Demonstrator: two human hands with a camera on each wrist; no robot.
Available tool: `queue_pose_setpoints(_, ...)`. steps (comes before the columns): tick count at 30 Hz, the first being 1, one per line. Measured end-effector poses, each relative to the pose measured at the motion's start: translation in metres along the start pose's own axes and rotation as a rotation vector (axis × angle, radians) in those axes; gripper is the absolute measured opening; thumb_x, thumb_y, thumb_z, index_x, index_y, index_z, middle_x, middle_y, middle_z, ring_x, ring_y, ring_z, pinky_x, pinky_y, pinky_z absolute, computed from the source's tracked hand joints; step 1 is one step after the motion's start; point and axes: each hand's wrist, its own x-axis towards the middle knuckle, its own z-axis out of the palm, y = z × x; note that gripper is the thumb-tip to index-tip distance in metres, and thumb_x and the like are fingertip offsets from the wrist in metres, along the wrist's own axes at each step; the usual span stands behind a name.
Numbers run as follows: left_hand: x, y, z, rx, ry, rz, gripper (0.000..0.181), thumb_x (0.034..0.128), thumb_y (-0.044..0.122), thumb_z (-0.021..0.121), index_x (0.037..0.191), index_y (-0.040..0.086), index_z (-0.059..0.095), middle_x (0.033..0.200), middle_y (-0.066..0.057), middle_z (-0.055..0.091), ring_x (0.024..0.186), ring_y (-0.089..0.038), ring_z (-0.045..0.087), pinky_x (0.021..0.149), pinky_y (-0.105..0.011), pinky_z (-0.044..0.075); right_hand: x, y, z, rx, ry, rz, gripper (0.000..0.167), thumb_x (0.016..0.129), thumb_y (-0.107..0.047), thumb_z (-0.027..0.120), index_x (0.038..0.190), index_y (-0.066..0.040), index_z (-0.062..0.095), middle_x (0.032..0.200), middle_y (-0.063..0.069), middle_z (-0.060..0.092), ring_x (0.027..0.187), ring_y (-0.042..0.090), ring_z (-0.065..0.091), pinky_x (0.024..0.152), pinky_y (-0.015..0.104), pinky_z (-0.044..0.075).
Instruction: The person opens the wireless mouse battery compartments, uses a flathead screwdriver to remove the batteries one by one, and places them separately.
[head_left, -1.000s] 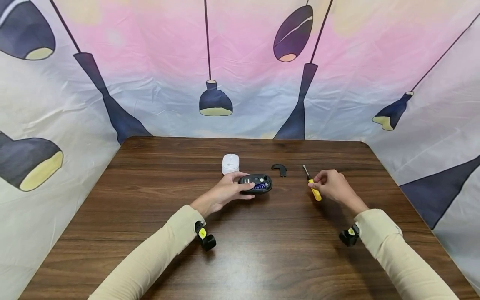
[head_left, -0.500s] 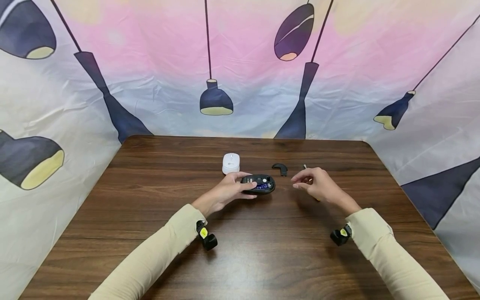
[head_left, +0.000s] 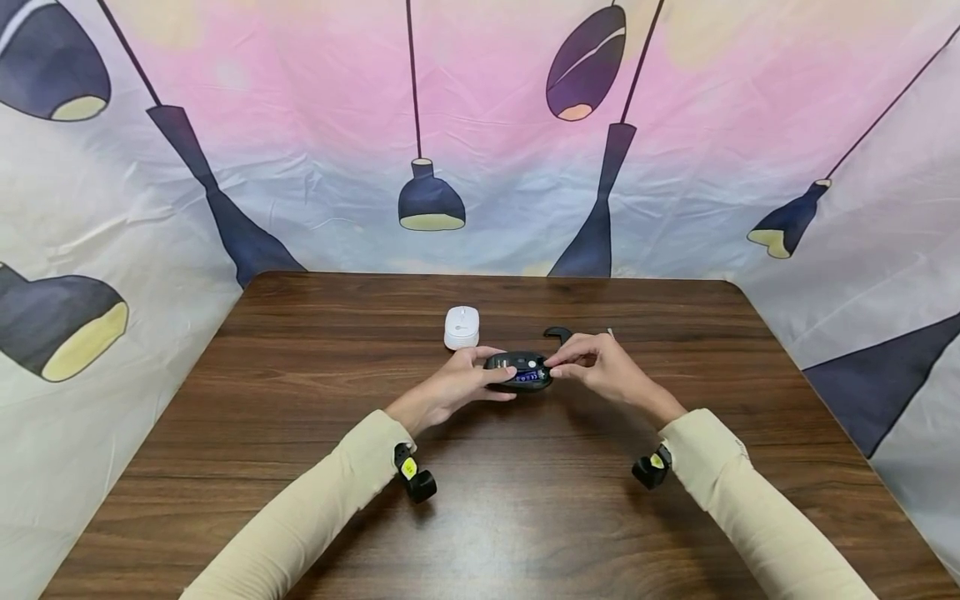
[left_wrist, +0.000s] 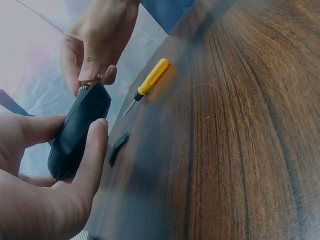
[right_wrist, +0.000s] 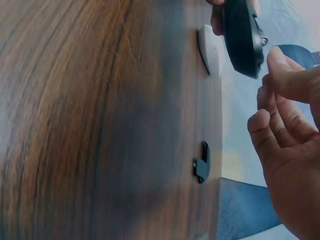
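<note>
My left hand (head_left: 453, 386) holds a black computer mouse (head_left: 501, 362) underside up, thumb across it and fingers along its side. A blue battery (head_left: 527, 377) shows in its uncovered compartment. At the mouse's right end are the bent fingertips of my right hand (head_left: 611, 371); no thing is plainly gripped between them. A small ridged metal bit (right_wrist: 264, 41) sticks out of the mouse beside the right thumb. On the table behind lies a black curved cover (head_left: 557, 333), partly hidden by the right hand in the head view. The yellow-handled screwdriver (left_wrist: 153, 77) lies beyond it.
A white mouse (head_left: 461, 327) stands on the brown wooden table (head_left: 337, 350), just behind the left hand. Patterned fabric (head_left: 337, 192) hangs along the table's far edge. Each wrist wears a small black camera (head_left: 422, 485).
My right hand has left the screwdriver and moved left to the black mouse's end. The screwdriver stays on the table. My left hand keeps its hold on the mouse, shifted slightly right.
</note>
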Motion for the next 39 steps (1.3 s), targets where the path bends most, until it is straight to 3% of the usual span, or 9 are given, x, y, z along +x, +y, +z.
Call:
queue_pose_setpoints(5,-0.001,0.000,0.000,0.017,-0.015,-0.006,0.049,0.0991,-0.001,0.061,0.141,-0.012,0.040,0.140,-0.030,0.044,0.112,-0.032,0.063,0.092,-0.042,0.059,0.004,0.003,0.007,0.053,-0.007,-0.046,0.011,0.088,0.001,0.077,0.097,-0.003,0.081,0.094,0.008,0.072,0.085,0.018,0.063,0.065,0.025,0.055)
queue_pose_setpoints(14,-0.003,0.000,-0.002,0.049,-0.031,-0.012,0.048,0.0991,-0.001,0.061,0.140,-0.013,0.039,0.138,-0.029,0.048,0.107,-0.028,0.064,0.093,-0.041,0.059,0.008,0.006,0.015,0.116,-0.010,-0.112,0.010,0.085,0.006,0.076,0.093,0.002,0.080,0.090,0.012,0.071,0.084,0.018,0.063,0.067,0.024,0.054)
queue_pose_setpoints(22,-0.003,0.000,-0.003,0.056,-0.032,-0.014,0.048,0.0986,-0.001,0.061,0.140,-0.014,0.040,0.136,-0.029,0.050,0.104,-0.027,0.065,0.093,-0.040,0.059,0.008,0.007,0.019,0.165,-0.010,-0.057,0.010,0.087,0.005,0.076,0.094,0.000,0.081,0.089,0.011,0.072,0.083,0.019,0.063,0.068,0.026,0.054)
queue_pose_setpoints(31,-0.002,-0.003,-0.005,0.022,-0.013,-0.010,0.045,0.0986,-0.003,0.060,0.138,-0.015,0.041,0.135,-0.029,0.049,0.105,-0.027,0.064,0.093,-0.041,0.059,0.006,0.008,0.022,0.112,-0.017,-0.015,0.012,0.091,-0.004,0.075,0.101,-0.005,0.081,0.096,0.008,0.069,0.089,0.022,0.060,0.071,0.030,0.051)
queue_pose_setpoints(39,-0.001,-0.004,-0.005,0.000,0.002,-0.006,0.043,0.0978,-0.005,0.060,0.136,-0.015,0.042,0.133,-0.029,0.050,0.102,-0.026,0.065,0.093,-0.042,0.059,0.003,0.007,0.029,0.103,0.031,-0.001,0.016,0.085,-0.003,0.081,0.101,-0.003,0.081,0.099,0.010,0.066,0.090,0.021,0.059,0.071,0.026,0.056)
